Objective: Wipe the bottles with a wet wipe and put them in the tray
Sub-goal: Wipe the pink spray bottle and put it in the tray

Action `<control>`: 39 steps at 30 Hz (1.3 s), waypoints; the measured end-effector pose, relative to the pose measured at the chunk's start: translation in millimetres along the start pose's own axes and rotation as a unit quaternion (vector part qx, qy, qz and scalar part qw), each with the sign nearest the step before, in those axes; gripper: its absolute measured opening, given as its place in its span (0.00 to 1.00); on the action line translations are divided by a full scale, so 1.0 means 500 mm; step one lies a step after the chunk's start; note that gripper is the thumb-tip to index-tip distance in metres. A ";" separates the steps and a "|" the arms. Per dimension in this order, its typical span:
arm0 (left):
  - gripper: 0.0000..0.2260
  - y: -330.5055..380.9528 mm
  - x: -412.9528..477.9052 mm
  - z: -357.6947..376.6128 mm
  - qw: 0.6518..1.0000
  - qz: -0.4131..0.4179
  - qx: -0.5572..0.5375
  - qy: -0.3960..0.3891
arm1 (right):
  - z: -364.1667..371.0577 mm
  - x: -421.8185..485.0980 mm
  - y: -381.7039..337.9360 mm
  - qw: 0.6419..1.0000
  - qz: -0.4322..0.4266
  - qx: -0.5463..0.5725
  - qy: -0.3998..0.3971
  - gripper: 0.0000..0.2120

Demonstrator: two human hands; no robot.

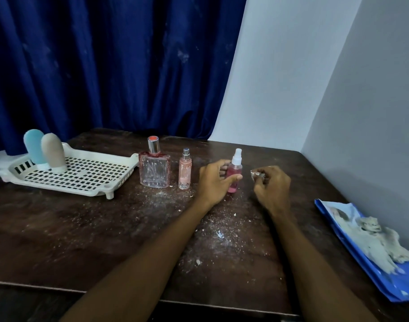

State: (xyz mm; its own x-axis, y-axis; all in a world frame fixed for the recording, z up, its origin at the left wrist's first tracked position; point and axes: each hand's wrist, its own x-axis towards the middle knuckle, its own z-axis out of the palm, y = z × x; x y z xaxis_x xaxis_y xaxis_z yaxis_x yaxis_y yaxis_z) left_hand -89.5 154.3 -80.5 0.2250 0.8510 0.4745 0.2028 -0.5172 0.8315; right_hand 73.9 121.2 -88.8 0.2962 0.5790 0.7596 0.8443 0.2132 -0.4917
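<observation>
Hold the small pink spray bottle [234,174], right of centre, upright on the table [82,228], with the left hand [216,180] curled round it as now. Bring across the wet wipe [255,175], pinched as a wad in the right hand [272,185] just beside. Rub from cap downward, turning the bottle. Then set in the white tray [87,180] at left, near the beige squeeze bottle [53,152]. Hard to judge: the wipe's dampness, mostly hidden by fingers. Cut off at lower right: blue wipe packet [405,282].
</observation>
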 end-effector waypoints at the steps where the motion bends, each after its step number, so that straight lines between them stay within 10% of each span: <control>1: 0.19 0.006 -0.006 -0.002 1.000 0.000 -0.003 0.003 | -0.001 -0.001 0.000 1.000 -0.001 -0.005 0.002 0.11; 8: 0.19 0.071 -0.062 -0.060 1.000 0.020 -0.002 0.013 | 0.005 -0.016 0.006 0.991 -0.065 -0.074 -0.087 0.07; 22: 0.18 0.076 -0.039 -0.413 0.947 0.074 0.052 0.308 | 0.010 -0.012 0.002 0.986 -0.081 -0.111 -0.098 0.07; 39: 0.09 -0.135 -0.038 -0.556 0.870 -0.175 0.115 0.446 | 0.018 -0.016 0.019 0.983 -0.110 -0.134 -0.058 0.07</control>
State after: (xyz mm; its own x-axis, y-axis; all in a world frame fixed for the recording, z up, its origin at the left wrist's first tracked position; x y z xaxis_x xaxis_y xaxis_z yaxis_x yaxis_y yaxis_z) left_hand -372.4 198.2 -65.1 -0.6984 0.6381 0.3241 0.3188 -0.1281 0.9391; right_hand 75.7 125.7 -103.4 0.0536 0.6313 0.7737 0.9744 0.1365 -0.1789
